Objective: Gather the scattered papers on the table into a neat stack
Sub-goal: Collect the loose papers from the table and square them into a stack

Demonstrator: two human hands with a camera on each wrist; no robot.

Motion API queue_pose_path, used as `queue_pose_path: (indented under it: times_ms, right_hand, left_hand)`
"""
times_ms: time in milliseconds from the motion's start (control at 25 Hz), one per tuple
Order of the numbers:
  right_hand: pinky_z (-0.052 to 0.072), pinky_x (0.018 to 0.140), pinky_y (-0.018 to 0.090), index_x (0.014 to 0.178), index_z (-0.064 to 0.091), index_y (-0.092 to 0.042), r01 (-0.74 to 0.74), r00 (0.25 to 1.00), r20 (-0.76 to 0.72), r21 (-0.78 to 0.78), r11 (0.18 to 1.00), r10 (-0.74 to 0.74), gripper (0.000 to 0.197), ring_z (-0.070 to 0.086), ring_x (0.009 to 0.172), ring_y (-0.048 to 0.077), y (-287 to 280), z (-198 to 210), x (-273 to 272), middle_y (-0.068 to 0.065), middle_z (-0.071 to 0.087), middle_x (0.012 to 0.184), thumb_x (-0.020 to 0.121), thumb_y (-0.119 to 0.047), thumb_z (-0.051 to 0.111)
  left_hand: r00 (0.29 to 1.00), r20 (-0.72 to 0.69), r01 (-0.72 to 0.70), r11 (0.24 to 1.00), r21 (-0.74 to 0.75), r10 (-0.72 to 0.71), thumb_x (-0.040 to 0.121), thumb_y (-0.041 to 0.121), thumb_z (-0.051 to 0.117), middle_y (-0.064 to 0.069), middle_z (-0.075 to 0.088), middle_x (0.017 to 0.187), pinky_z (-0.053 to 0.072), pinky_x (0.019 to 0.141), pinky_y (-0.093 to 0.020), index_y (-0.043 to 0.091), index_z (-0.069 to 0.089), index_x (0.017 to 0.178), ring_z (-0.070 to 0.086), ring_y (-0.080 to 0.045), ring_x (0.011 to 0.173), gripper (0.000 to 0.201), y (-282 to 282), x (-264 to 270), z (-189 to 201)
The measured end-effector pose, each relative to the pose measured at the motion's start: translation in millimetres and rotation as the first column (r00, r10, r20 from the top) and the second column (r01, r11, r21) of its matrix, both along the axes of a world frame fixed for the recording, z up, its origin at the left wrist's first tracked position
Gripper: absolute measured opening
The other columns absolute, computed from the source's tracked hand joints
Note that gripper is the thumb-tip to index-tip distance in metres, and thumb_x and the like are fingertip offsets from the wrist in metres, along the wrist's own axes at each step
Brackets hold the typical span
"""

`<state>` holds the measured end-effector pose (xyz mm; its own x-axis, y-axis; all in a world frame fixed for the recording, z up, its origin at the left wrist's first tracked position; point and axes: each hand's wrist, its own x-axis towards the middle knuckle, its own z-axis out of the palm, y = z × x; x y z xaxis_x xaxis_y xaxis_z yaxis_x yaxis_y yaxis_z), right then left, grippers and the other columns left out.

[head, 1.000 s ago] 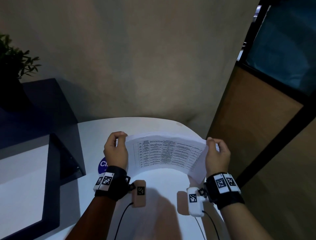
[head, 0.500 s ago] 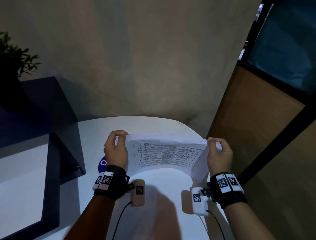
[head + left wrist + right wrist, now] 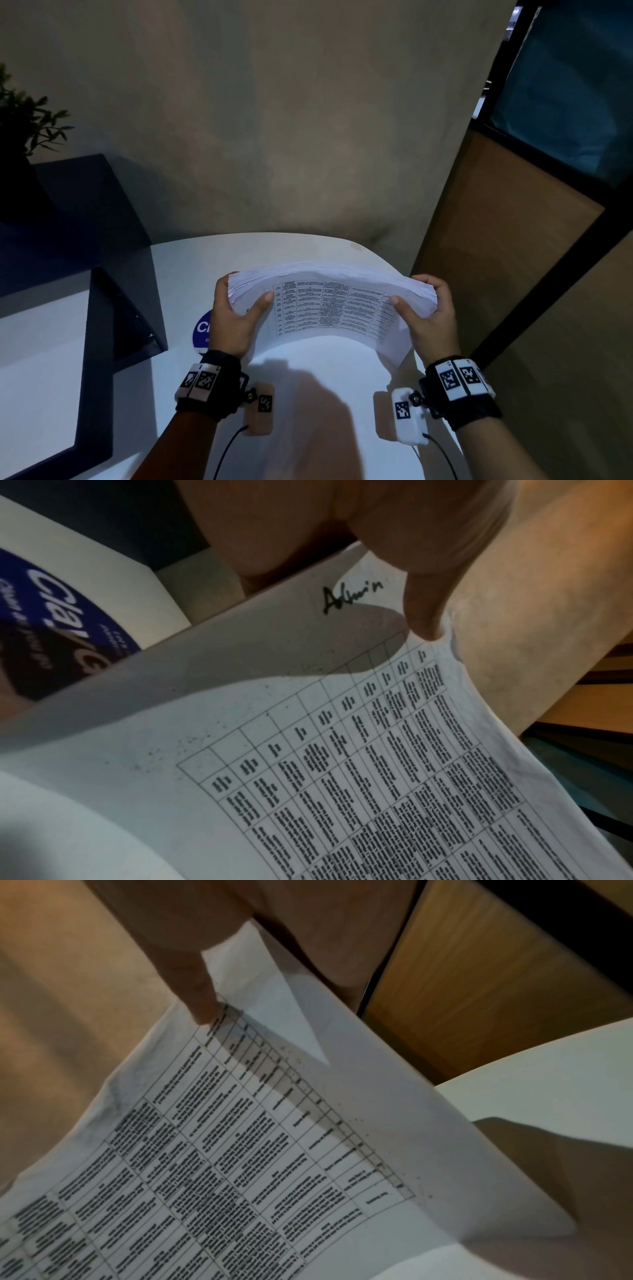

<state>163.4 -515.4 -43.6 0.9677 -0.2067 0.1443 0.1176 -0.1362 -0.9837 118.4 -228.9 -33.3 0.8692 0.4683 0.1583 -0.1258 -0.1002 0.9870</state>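
A thick stack of white papers (image 3: pixel 329 301) with a printed table on its near sheet stands on edge above the white table (image 3: pixel 191 267), bowed in an arch. My left hand (image 3: pixel 236 315) grips its left end, thumb on the printed face and fingers behind. My right hand (image 3: pixel 428 315) grips the right end the same way. In the left wrist view the thumb (image 3: pixel 421 601) presses the printed sheet (image 3: pixel 342 777) beside a handwritten word. In the right wrist view the thumb (image 3: pixel 192 988) presses the sheet (image 3: pixel 240 1150); a loose corner sticks up there.
A round blue sticker (image 3: pixel 202 329) lies on the table behind my left hand. A dark angular unit (image 3: pixel 113 308) and a potted plant (image 3: pixel 24 116) stand to the left. A wooden partition (image 3: pixel 513 240) rises at the right, close to the table's edge. A plain wall is ahead.
Both thumbs have come round onto the printed face of the stack. The stack's top edges now look more even and its bow is tighter; the hands stay at its two ends.
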Motion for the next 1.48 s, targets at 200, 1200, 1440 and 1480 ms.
queue_pose_path:
  times_ms: [200, 1200, 1440, 1480]
  right_hand:
    - [0.048, 0.073, 0.026, 0.108, 0.055, -0.024, 0.024, 0.997, -0.079, -0.034, 0.999, -0.027, 0.031, 0.058, 0.108, 0.024, 2, 3, 2, -0.007, 0.060, 0.107, 0.085, -0.023, 0.076]
    - [0.058, 0.088, 0.030, 0.109, 0.066, -0.021, -0.390, 0.919, 0.057, -0.016, 0.921, 0.390, 0.041, 0.073, 0.101, 0.013, 5, 102, 7, -0.005, 0.078, 0.104, 0.079, 0.005, 0.076]
    - [0.057, 0.087, 0.023, 0.111, 0.063, -0.025, -0.315, 0.946, 0.114, 0.122, 0.941, 0.302, 0.043, 0.071, 0.101, 0.006, 18, 82, 3, -0.014, 0.077, 0.103, 0.083, 0.006, 0.071]
    - [0.056, 0.085, 0.018, 0.110, 0.062, -0.028, -0.280, 0.956, 0.123, 0.105, 0.954, 0.267, 0.041, 0.070, 0.100, 0.000, 22, 79, 1, -0.020, 0.076, 0.102, 0.084, 0.002, 0.072]
  left_hand:
    - [1.000, 0.000, 0.021, 0.997, -0.068, -0.021, 0.088, 0.003, 0.066, 0.004, 0.068, 0.100, 0.052, 0.064, -0.009, 0.012, 0.056, 0.111, 0.068, 0.001, 0.087, 0.028, 2, 2, -6]
    - [0.986, 0.111, 0.103, 0.978, 0.179, -0.124, 0.064, 0.066, 0.076, -0.004, 0.025, 0.160, 0.023, 0.118, -0.054, 0.026, 0.017, 0.151, 0.028, -0.023, 0.146, 0.112, -9, 19, 51]
    - [0.940, 0.132, 0.322, 0.946, -0.036, -0.315, 0.076, 0.047, 0.074, 0.002, 0.070, 0.121, 0.048, 0.102, -0.049, 0.030, 0.061, 0.123, 0.064, -0.016, 0.115, 0.052, -29, 17, 51]
    - [0.949, 0.141, 0.283, 0.959, 0.003, -0.281, 0.079, 0.044, 0.071, 0.004, 0.071, 0.118, 0.051, 0.099, -0.046, 0.030, 0.061, 0.121, 0.066, -0.013, 0.112, 0.045, -32, 17, 53]
